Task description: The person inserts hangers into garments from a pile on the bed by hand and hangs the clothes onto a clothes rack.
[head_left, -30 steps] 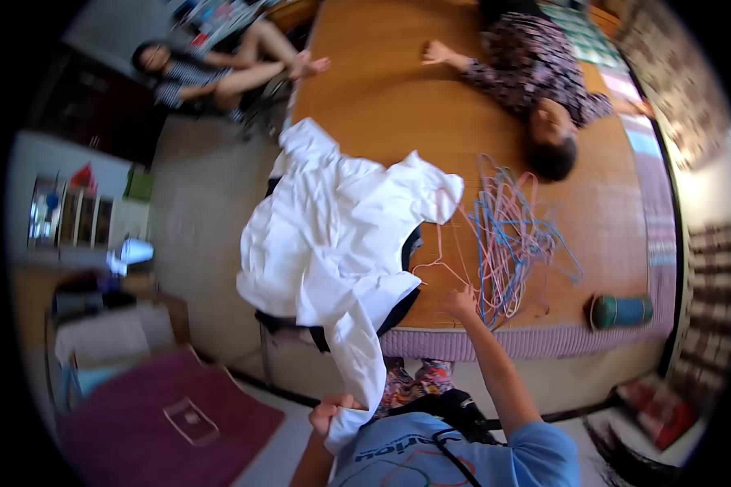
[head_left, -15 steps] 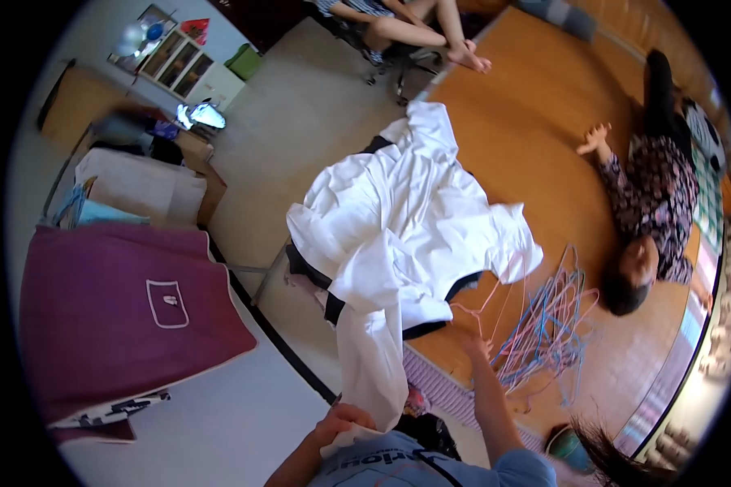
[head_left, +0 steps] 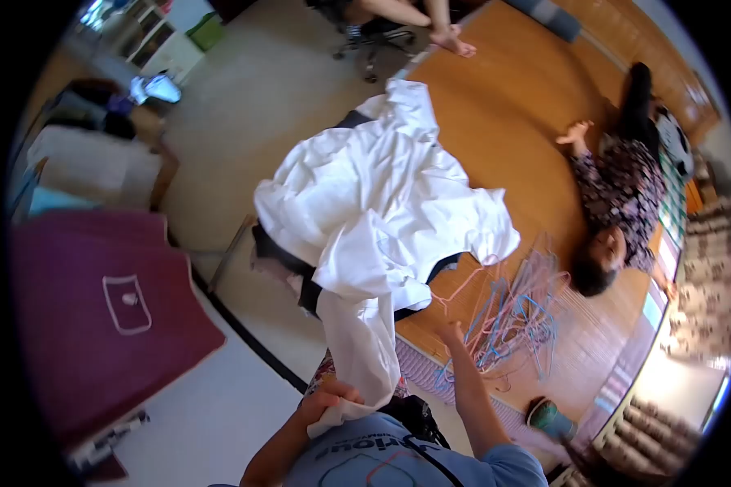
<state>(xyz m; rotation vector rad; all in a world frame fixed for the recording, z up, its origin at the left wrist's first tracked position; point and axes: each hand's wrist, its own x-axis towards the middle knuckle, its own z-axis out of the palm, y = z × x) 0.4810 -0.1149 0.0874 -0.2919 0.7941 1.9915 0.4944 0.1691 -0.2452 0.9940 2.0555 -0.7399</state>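
Left grip (head_left: 333, 397) clenches rumpled white cloth garment (head_left: 374, 178); right grip (head_left: 453, 334) near thin pink hanger (head_left: 445, 301) blurry, can't tell; seated person's (head_left: 440, 18) torso now cropped.

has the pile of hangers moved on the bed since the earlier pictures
No, not visibly: the view has turned, but the pile of hangers lies close to the bed's purple edge, beside the white garment, as before.

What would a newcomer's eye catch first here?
The large white garment dominates the centre, its lower end held in the left hand. Next come tangled pink and blue hangers, to its right near the right hand. At upper right, a person lies on the brown surface.
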